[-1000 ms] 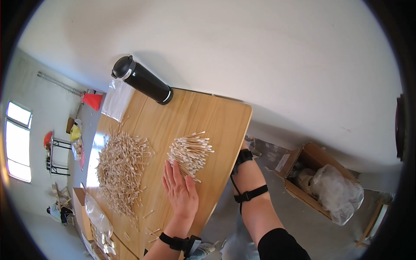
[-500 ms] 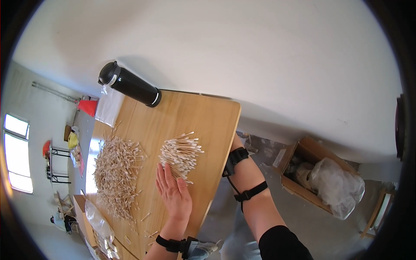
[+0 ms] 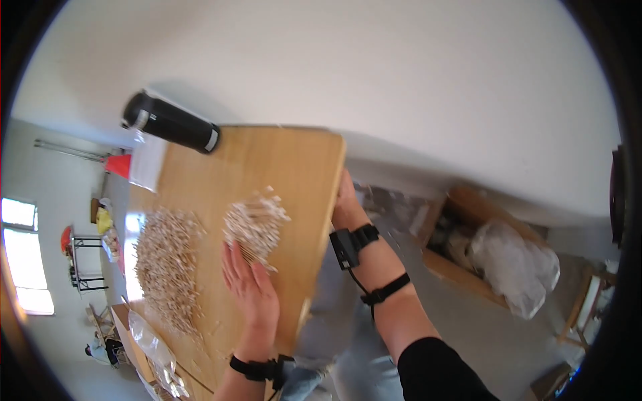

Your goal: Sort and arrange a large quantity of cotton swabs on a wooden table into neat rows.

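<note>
My left hand [image 3: 247,287] lies with its fingers stretched out against the near side of a small pile of cotton swabs [image 3: 257,220] on the wooden table [image 3: 274,154]. Its fingertips touch the swabs; it grips none of them. A much larger heap of cotton swabs [image 3: 167,267] spreads to the left of that hand. At the table's right edge is my right hand [image 3: 344,192], reaching beside or under the tabletop. Its fingers are hidden by the edge, and the picture is blurred there.
A black thermos [image 3: 174,123] stands at the table's far side against the white wall, beside a clear plastic bag [image 3: 147,164]. Another plastic bag [image 3: 152,341] lies at the near left. A cardboard box [image 3: 461,281] with plastic sheeting sits on the floor to the right.
The view has shifted, so the table and thermos appear further left. More of my right hand shows at the table edge. My left hand stays flat beside the small pile.
</note>
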The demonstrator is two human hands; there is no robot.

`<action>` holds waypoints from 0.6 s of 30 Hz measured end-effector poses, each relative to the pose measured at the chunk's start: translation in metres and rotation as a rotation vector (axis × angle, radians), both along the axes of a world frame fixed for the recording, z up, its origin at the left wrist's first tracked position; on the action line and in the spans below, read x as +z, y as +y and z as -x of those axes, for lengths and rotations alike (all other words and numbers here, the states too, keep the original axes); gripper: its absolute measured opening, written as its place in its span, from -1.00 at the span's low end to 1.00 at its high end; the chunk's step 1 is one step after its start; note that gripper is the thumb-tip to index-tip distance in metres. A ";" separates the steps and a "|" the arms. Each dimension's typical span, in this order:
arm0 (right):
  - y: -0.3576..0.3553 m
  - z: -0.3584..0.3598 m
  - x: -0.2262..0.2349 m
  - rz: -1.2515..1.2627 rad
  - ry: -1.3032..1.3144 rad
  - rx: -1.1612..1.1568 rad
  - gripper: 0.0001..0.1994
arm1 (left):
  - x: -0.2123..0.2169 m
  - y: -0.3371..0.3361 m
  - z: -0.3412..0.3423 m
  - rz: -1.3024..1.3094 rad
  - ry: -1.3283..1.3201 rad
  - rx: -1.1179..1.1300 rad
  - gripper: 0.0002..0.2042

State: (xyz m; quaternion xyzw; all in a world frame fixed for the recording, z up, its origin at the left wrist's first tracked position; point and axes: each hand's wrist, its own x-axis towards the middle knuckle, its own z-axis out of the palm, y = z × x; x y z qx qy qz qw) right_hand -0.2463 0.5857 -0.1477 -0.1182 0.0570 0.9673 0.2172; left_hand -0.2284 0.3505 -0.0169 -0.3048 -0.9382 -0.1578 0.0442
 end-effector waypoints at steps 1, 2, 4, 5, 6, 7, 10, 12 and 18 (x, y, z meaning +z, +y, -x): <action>0.002 -0.009 -0.026 -0.036 0.014 -0.009 -0.74 | -0.001 0.004 -0.002 -0.030 0.023 -0.015 -0.46; -0.011 -0.014 -0.049 -0.118 -0.031 -0.042 -0.77 | 0.002 -0.001 -0.001 -0.004 -0.011 -0.015 -0.46; -0.035 -0.049 -0.099 -0.246 -0.372 0.079 -0.80 | 0.007 -0.005 0.007 -0.041 0.055 0.009 -0.48; -0.039 -0.077 -0.129 -0.401 -0.571 0.162 -0.81 | 0.004 -0.002 0.007 -0.035 0.030 0.004 -0.48; -0.043 -0.109 -0.161 -0.555 -0.770 0.250 -0.81 | 0.004 0.000 0.005 -0.058 0.016 0.004 -0.48; -0.041 -0.150 -0.206 -0.801 -1.114 0.325 -0.82 | -0.001 0.008 0.000 -0.097 -0.016 -0.008 -0.48; -0.056 -0.224 -0.260 -1.304 -1.656 0.576 -0.75 | 0.001 0.005 0.001 -0.135 -0.059 0.027 -0.49; -0.067 -0.243 -0.272 -1.420 -1.689 0.520 -0.72 | 0.001 -0.002 0.004 -0.111 -0.067 0.013 -0.47; -0.070 -0.246 -0.297 -1.624 -1.835 0.492 -0.67 | 0.005 0.002 -0.002 -0.266 -0.227 0.081 -0.42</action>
